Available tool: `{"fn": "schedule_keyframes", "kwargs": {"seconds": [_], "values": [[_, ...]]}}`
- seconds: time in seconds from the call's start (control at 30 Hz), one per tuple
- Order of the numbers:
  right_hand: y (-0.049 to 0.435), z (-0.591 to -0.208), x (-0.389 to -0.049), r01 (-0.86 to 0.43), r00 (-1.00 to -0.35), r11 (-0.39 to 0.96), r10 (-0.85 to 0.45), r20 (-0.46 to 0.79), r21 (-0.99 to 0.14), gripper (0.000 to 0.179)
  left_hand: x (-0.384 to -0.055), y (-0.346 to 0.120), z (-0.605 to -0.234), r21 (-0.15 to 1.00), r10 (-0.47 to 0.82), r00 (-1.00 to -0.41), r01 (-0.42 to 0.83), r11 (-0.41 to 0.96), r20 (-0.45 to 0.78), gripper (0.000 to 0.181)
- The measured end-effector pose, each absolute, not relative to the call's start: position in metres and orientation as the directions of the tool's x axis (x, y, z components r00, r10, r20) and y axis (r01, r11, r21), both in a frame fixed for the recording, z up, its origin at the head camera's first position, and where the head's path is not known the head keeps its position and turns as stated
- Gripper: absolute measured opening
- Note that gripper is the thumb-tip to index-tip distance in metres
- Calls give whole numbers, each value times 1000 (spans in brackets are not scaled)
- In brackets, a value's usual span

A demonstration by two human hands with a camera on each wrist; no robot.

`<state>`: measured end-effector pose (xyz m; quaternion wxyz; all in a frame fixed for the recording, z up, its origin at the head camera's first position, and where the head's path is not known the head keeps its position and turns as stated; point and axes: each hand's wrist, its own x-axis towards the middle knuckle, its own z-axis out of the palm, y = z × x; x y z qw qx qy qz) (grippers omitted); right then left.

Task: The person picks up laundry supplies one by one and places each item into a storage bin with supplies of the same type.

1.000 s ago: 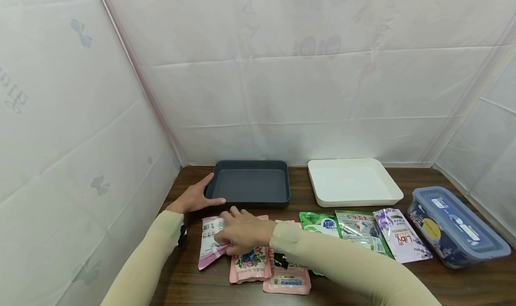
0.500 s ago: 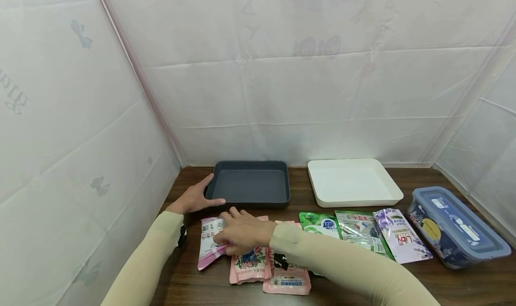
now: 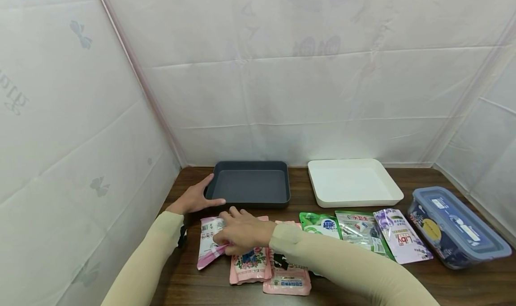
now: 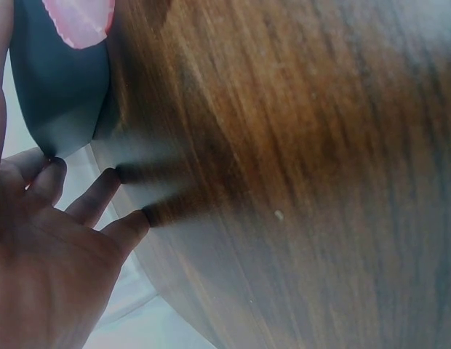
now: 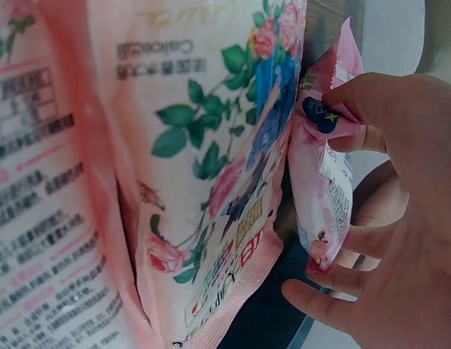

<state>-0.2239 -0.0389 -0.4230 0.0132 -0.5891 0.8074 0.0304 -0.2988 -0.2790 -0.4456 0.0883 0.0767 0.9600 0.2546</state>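
While the left hand [image 3: 194, 199], fingers spread, touches the dark tray [image 3: 250, 185], the right hand [image 3: 243, 234] pinches the pink-white packet [image 3: 208, 239] beside the floral pouch [image 3: 250, 270]; step judged: grasping; lifting would need that pinch steady.

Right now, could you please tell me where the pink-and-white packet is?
In the head view, the packet is pinched by the right hand, left of the pink pouches.
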Motion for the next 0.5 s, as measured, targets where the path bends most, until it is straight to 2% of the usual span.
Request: {"fn": "schedule_keyframes", "kwargs": {"seconds": [0.5], "values": [[-39, -419, -224, -948, -319, 317, -946, -59, 38, 10, -299, -279, -446, 503, 188, -973, 98, 859, -132, 122]]}}
